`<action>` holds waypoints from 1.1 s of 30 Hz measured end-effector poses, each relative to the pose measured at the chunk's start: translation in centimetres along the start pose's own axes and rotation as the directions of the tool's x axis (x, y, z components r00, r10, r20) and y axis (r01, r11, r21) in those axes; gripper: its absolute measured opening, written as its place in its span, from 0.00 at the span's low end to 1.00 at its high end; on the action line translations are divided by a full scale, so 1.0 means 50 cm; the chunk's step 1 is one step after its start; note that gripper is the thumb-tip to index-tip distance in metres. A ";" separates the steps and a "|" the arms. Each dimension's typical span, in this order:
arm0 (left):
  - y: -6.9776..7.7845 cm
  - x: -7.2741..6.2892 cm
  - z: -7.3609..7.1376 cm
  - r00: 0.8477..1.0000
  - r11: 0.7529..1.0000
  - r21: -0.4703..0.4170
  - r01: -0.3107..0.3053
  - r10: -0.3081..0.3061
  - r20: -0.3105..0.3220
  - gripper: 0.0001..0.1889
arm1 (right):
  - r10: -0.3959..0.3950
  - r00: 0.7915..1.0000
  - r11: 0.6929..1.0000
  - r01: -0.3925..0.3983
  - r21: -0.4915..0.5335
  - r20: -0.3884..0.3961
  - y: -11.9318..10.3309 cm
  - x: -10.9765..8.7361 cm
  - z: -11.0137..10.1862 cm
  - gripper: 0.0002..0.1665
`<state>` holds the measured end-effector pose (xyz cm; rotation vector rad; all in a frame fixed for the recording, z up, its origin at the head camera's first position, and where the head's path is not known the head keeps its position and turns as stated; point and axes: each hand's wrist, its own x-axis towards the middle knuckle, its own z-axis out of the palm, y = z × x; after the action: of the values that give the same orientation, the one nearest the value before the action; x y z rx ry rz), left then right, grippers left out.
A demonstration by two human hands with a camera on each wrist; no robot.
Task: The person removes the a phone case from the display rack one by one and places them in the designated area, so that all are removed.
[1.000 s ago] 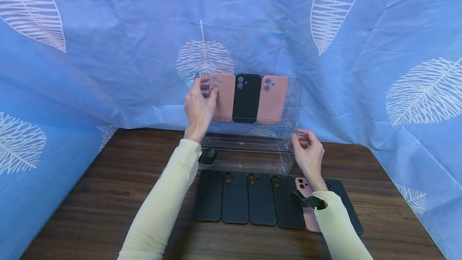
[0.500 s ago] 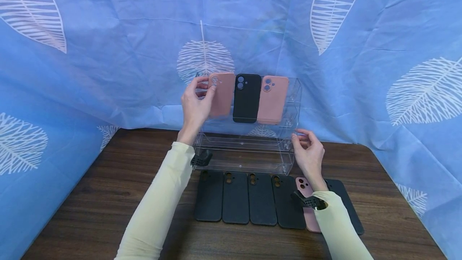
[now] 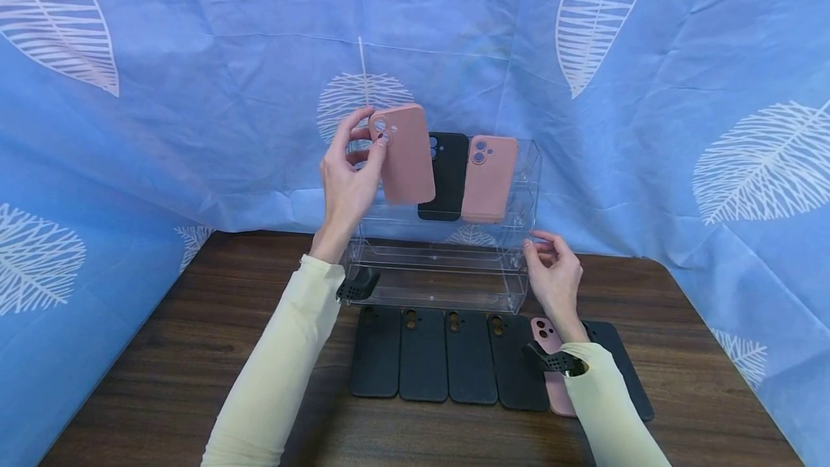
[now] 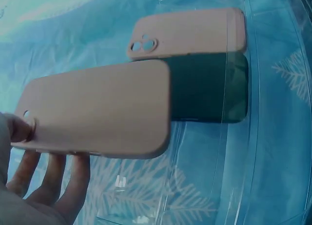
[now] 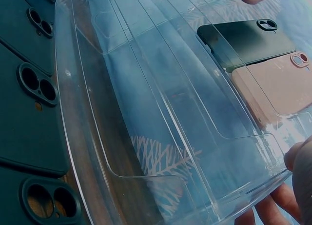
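My left hand (image 3: 350, 175) pinches a pink phone case (image 3: 410, 157) by its camera end, thumb on the back and fingers behind the edge. The case is tilted and raised in front of the clear tiered stand (image 3: 434, 258), partly covering a black phone case (image 3: 450, 179) on its top tier. Beside that black one stands another pink phone case (image 3: 491, 179). My right hand (image 3: 556, 276) holds the stand's right side edge between thumb and fingers, as the right wrist view shows. In the left wrist view the held pink case (image 4: 102, 108) is apart from the stand.
In front of the stand, several black phone cases (image 3: 423, 355) lie in a row on the dark wooden table (image 3: 246, 323). A pink case (image 3: 560, 393) lies among them, partly under the right wrist. Blue leaf-patterned cloth (image 3: 259, 92) hangs behind and at both sides.
The left pink case has been lifted out of the top tier, then tilted and swung right across the black case. My left hand rose with it. The right hand stays put.
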<state>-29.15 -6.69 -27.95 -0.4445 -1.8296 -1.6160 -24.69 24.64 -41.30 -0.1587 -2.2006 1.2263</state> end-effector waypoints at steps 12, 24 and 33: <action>0.000 -0.061 -0.018 0.961 0.985 -0.119 0.125 -0.090 0.260 0.24 | -0.018 1.000 1.000 0.018 0.020 0.006 0.001 0.004 0.002 0.16; -0.041 -0.129 -0.042 0.910 0.973 -0.096 0.207 -0.156 0.383 0.24 | -0.014 1.000 1.000 0.014 0.011 0.006 0.004 0.000 0.002 0.17; -0.048 -0.161 -0.063 0.881 0.960 -0.057 0.274 -0.226 0.415 0.25 | -0.004 1.000 1.000 0.004 0.002 -0.002 0.003 -0.002 0.001 0.17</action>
<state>-24.00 -8.87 -34.99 -0.6577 -2.1799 -1.9233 -24.65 24.65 -41.49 -0.1541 -2.1970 1.2253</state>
